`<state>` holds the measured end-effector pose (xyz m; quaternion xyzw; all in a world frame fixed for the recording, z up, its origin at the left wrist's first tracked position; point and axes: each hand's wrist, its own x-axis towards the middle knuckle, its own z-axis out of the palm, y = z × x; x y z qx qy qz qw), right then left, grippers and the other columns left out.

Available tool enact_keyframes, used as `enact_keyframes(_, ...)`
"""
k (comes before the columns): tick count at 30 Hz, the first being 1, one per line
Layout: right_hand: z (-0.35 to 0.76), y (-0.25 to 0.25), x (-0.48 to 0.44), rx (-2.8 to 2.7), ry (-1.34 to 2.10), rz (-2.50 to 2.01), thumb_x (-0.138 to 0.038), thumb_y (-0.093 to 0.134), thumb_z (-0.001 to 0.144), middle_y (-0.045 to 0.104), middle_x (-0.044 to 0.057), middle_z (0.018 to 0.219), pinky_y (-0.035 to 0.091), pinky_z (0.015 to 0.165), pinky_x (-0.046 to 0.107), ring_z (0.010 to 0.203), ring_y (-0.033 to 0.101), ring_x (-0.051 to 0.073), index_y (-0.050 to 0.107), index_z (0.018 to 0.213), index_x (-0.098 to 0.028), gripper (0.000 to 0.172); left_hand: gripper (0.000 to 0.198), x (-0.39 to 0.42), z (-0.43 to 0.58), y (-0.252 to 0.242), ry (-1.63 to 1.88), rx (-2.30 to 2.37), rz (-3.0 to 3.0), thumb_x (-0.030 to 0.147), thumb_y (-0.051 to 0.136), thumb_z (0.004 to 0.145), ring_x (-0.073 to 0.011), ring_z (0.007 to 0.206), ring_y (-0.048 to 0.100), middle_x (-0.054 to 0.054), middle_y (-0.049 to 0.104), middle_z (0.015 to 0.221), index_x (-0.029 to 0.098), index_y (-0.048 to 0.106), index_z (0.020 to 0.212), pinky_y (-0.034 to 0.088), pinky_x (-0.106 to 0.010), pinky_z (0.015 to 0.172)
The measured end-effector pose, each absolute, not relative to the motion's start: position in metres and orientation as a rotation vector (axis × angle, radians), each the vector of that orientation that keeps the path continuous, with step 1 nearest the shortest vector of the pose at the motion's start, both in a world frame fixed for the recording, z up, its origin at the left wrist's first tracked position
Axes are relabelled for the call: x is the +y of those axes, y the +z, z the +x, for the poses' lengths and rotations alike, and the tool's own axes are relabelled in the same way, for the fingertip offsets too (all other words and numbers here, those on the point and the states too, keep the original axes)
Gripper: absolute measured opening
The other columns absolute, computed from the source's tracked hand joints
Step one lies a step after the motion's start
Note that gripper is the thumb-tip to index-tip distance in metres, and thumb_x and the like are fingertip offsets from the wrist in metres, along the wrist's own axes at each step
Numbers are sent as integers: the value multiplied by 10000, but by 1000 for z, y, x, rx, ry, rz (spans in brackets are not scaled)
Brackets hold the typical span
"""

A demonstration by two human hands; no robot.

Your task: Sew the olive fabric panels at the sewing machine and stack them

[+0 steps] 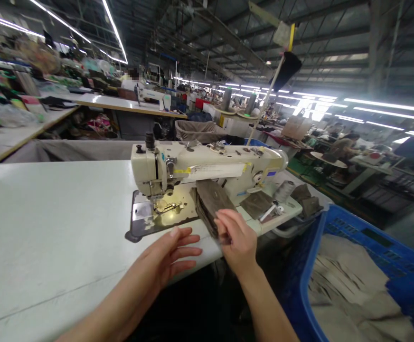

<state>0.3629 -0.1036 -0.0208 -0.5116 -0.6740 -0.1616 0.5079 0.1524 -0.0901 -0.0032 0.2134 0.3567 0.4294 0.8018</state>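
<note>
A white sewing machine [207, 164] stands on the pale worktable, its needle area lit over a metal plate [185, 216]. Under the machine's arm lies a stack of dark olive-brown fabric pieces [212, 197]. My right hand [237, 237] is at the near end of that stack, fingers curled and pressed together; whether they pinch a fabric edge is hidden. To the left, my left hand [171, 254] hovers over the table's front edge, fingers spread and holding nothing. Another dark fabric piece [257, 204] lies on the machine's bed at the right, near a grey thread spool [284, 191].
A blue plastic basket [315, 266] with beige fabric [349, 280] stands at the lower right. The white tabletop [50, 213] stretches left. A thread stand pole [264, 102] rises behind the machine. Farther back are other sewing tables and a person [342, 147] at the right.
</note>
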Motion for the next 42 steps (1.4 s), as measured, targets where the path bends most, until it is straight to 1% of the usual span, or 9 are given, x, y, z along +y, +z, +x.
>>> enact_keyframes(4, 338, -27, -142, -1993, -409, -1069, -125, 606, 978, 768, 128, 1133, 587, 736, 326, 937, 752, 237, 592, 1355, -176, 381, 211, -65, 175, 3, 818, 696, 473, 221, 653, 938, -272, 910, 769, -175, 775, 1086, 98, 746, 1081, 647, -350, 800)
enact_keyframes(9, 314, -55, -169, -1565, -33, -1171, -246, 616, 973, 739, 112, 1090, 550, 585, 308, 700, 686, 187, 625, 1260, -245, 287, 414, -60, 172, 1, 998, 817, 387, -73, 557, 847, -251, 809, 791, -127, 802, 915, 85, 701, 1201, 668, -336, 777)
enact_keyframes(12, 304, -64, -166, -1079, 498, -1260, -308, 651, 927, 670, 21, 818, 424, 452, 239, 490, 484, 104, 654, 1164, -226, 251, 478, -66, 164, -3, 1054, 810, 379, -86, 537, 845, -256, 835, 795, -126, 804, 953, 102, 675, 1263, 670, -352, 810)
enact_keyframes(16, 293, -63, -154, -788, 1059, -1185, -435, 773, 788, 455, -93, 557, 284, 420, 200, 442, 326, 72, 682, 1008, -184, 346, 494, -77, 155, -8, 1104, 841, 353, -76, 538, 855, -253, 878, 794, -128, 802, 1004, 112, 659, 1295, 655, -345, 865)
enact_keyframes(22, 280, -52, -143, -739, 937, -1273, -404, 780, 729, 574, -26, 593, 399, 514, 237, 545, 457, 114, 739, 780, -167, 246, 545, -93, 138, -12, 1182, 901, 344, -72, 544, 848, -252, 896, 792, -114, 801, 1024, 144, 633, 1340, 645, -340, 880)
enact_keyframes(26, 279, -47, -145, -775, 913, -1292, -380, 766, 720, 665, 19, 662, 430, 532, 248, 584, 500, 134, 795, 827, -165, 241, 568, -93, 122, -11, 1262, 869, 319, -90, 475, 867, -240, 939, 786, -110, 795, 1085, 149, 623, 1362, 632, -333, 910)
enact_keyframes(32, 283, -39, -149, -800, 1026, -1236, -299, 787, 664, 737, 19, 807, 346, 469, 211, 504, 387, 72, 800, 968, -180, 327, 583, -85, 105, -4, 1388, 881, 372, -115, 435, 877, -197, 875, 793, -81, 807, 1040, 160, 639, 1349, 634, -268, 867)
enact_keyframes(37, 281, -39, -147, -794, 1048, -1221, -356, 798, 673, 721, 27, 802, 341, 492, 220, 529, 411, 83, 784, 922, -173, 309, 559, -86, 103, -4, 1391, 877, 420, -115, 444, 878, -206, 916, 789, -85, 807, 1043, 154, 663, 1316, 636, -258, 855)
enact_keyframes(42, 279, -44, -142, -771, 1036, -1260, -377, 798, 681, 567, -44, 596, 338, 491, 220, 516, 387, 91, 756, 841, -175, 261, 550, -89, 106, -15, 1363, 868, 466, -109, 477, 859, -213, 922, 788, -81, 809, 1024, 163, 680, 1292, 646, -263, 838)
